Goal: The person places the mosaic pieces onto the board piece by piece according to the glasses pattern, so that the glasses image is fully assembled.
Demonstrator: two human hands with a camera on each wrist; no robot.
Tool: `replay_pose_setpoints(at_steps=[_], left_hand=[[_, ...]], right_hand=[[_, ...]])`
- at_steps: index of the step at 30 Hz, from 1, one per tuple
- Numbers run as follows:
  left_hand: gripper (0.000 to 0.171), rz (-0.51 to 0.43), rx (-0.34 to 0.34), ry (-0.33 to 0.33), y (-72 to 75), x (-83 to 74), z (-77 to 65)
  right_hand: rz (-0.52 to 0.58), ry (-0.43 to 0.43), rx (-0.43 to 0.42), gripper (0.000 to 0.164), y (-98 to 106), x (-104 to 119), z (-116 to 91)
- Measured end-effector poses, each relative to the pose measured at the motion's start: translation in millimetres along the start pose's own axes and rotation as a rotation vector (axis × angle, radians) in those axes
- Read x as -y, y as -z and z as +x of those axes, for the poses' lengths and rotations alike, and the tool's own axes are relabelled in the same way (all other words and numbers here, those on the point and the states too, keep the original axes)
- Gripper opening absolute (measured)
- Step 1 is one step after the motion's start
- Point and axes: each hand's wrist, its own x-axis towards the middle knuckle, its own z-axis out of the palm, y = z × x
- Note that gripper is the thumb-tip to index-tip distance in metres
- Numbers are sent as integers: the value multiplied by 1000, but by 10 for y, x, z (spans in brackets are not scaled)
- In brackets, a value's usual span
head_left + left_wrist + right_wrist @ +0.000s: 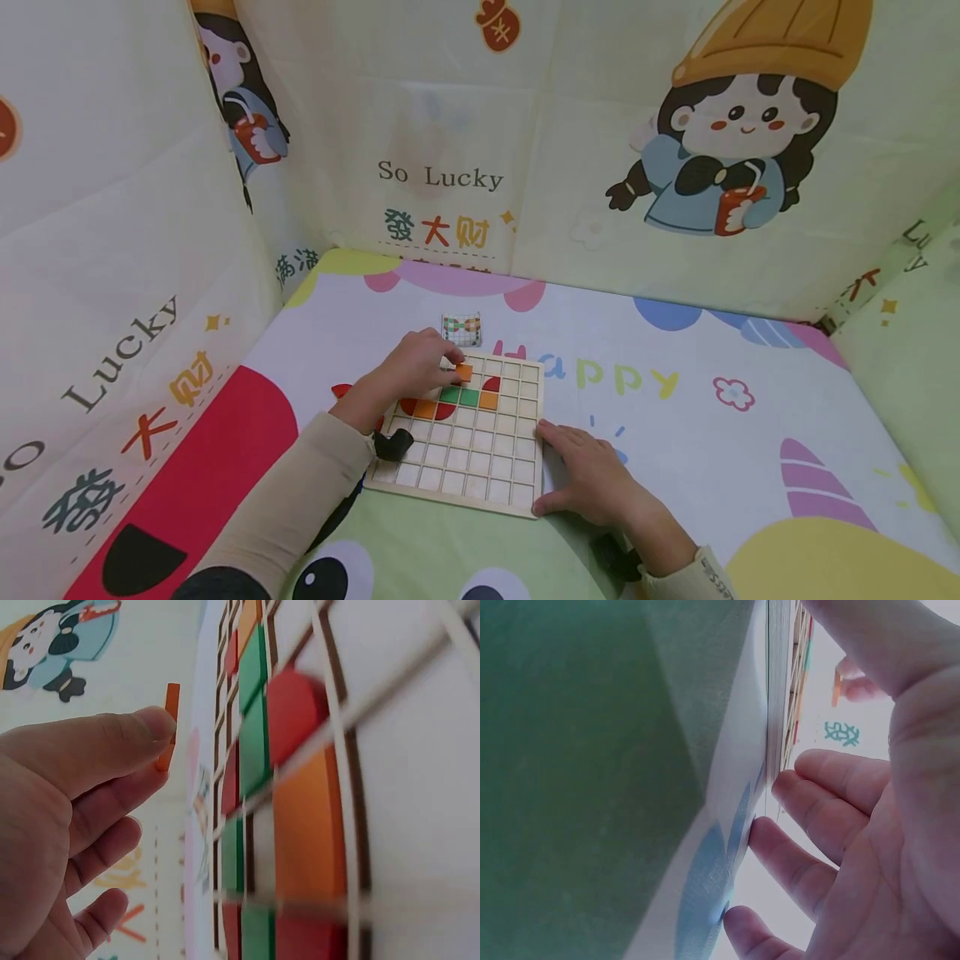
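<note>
1. Left hand: on my head feed it's at 11 o'clock on the board, reaching in from the 8 o'clock side. Thumb and forefinger pinch an orange tile.
2. Left wrist feed gives me that tile edge-on, lifted clear of the grid. The other fingers are loosely bent beside it.
3. Tile position: over the board's 12 o'clock side, beyond the seated pieces.
4. Right hand: at 3 to 4 o'clock, fingers spread and relaxed, not clamped on anything. Forefinger touches the board's right edge, thumb sits at the 5 o'clock corner. Right wrist feed shows fingertips beside that edge.
5. Board: pale wooden grid, flat on the printed cloth.
6. Seated pieces, reading 9 to 3 o'clock in the nearer row: red, orange square, red piece. Next row out: two green squares, then orange. A red curved piece sits at 12 o'clock of that last orange.
7. Small patterned card: just past the board's far edge, 12 o'clock.
8. Light sleeve on the left arm, 7 o'clock. Cartoon figure on the backdrop, 1 to 2 o'clock.
</note>
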Motion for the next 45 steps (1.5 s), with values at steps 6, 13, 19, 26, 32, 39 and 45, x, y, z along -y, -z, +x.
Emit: replay_pose_setpoints(at_steps=[6, 13, 19, 26, 32, 39, 45], left_hand=[[26, -6, 0, -71, -92, -167, 112], [27, 42, -7, -100, -190, -338, 250], [30, 76, 18, -88, -294, -418, 330], [28, 106, 10, -95, -352, -484, 365], [26, 108, 14, -103, -361, -523, 370], [24, 101, 16, -93, -368, -512, 381], [25, 85, 16, -93, -374, -499, 387]], right_hand=[[1, -6, 6, 106, 3, 7, -7], [1, -1, 6, 106, 8, 5, -3], [4, -7, 12, 107, 11, 10, -5], [4, -19, 14, 106, 14, 24, -5], [0, -4, 2, 106, 5, 14, -9], [2, 4, 1, 106, 9, 13, -14], [6, 1, 2, 105, 15, 23, -14]])
